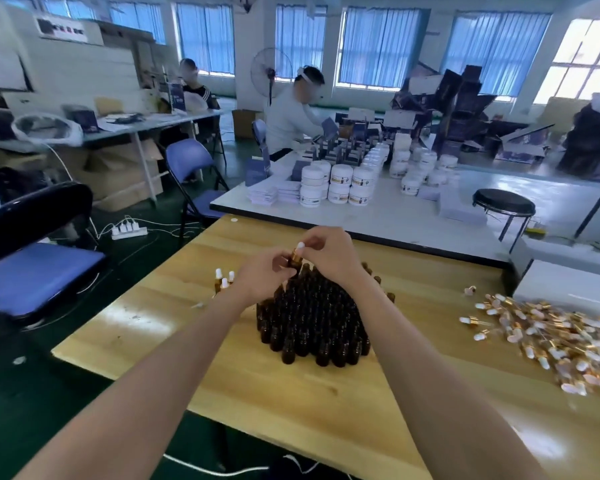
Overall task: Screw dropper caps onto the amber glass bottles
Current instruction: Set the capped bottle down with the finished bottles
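My left hand [264, 277] grips a small amber glass bottle [294, 263] above the far side of a dense cluster of uncapped amber bottles [312, 323] on the wooden table [291, 403]. My right hand [329, 256] pinches the gold-collared dropper cap with a white bulb [299, 249] that sits on that bottle's neck. Three capped bottles [223, 280] stand just left of my left hand. A heap of loose dropper caps [551, 336] lies at the right of the table.
A white table [395, 216] with stacked white jars [340, 187] and boxes adjoins the far edge. A black stool [503, 202], blue chairs [39, 271] and a power strip [129, 231] on the floor are around. Two people work in the background.
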